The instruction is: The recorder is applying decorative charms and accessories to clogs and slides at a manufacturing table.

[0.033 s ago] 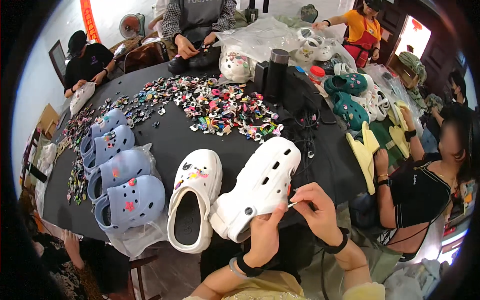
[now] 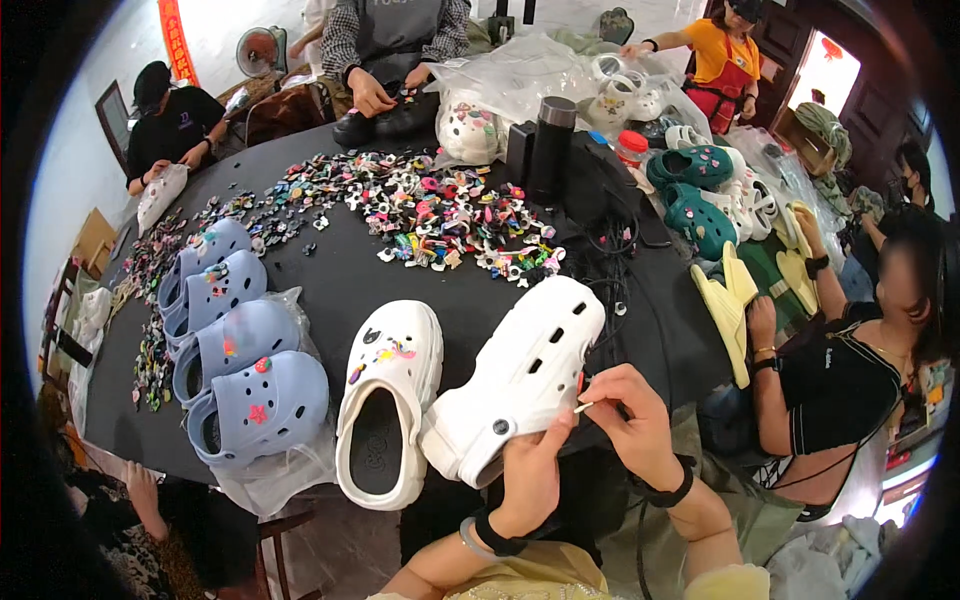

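My left hand grips a plain white clog from below at its heel end and holds it tilted over the table's near edge. My right hand is at the clog's right side, its fingertips pinching a small white piece against the shoe next to a small red spot. A second white clog, with a few coloured charms on its top, lies on the black table just left of the held one.
Several pale blue clogs lie in a row at the left, partly on clear plastic. A broad pile of coloured charms covers the table's middle. Green clogs, yellow soles and a dark flask are at the right. Other people sit around the table.
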Demonstrator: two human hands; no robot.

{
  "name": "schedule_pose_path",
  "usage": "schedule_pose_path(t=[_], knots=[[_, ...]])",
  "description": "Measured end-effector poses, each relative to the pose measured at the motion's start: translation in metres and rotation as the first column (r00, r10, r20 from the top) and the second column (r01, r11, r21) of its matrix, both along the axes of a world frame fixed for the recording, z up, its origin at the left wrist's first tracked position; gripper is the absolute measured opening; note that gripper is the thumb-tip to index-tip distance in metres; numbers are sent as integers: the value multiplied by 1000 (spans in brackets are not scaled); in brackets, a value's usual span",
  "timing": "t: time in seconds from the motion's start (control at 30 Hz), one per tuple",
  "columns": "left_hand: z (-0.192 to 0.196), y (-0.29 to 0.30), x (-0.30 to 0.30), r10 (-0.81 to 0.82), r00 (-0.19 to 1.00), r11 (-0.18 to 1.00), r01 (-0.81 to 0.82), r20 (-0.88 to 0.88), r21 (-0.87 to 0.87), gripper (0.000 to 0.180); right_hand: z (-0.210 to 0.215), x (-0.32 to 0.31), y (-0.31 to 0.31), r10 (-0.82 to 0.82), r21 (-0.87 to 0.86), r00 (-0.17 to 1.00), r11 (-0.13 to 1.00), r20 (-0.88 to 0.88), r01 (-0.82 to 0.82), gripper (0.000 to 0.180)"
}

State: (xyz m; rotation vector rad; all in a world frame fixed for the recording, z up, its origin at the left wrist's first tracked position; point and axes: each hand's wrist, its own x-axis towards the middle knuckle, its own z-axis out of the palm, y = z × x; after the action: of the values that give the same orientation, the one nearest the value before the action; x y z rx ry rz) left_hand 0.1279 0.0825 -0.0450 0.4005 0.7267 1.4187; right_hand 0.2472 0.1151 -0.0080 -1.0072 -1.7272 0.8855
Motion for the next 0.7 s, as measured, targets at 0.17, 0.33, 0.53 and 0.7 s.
schedule_pose_path(t=[0.17, 0.33, 0.53, 0.7], knots=[[-4, -14, 2, 25, 994, 1000, -25, -109, -3, 32, -3, -1, -1, -77, -44, 997, 996, 30, 78, 15], [-13, -18, 2, 119, 966, 990, -97, -228, 103, 31, -24, 7, -3, 26, -230, 985, 971, -169, -65, 12], [-20, -18, -3, 174, 924, 979, -123, -342, 165, 29, -44, -7, -2, 2, -227, 964, 972, -266, -65, 16], [-27, -14, -3, 89, 926, 993, -56, -367, 100, 28, -31, -9, 3, -64, -195, 996, 979, -63, 51, 16]])
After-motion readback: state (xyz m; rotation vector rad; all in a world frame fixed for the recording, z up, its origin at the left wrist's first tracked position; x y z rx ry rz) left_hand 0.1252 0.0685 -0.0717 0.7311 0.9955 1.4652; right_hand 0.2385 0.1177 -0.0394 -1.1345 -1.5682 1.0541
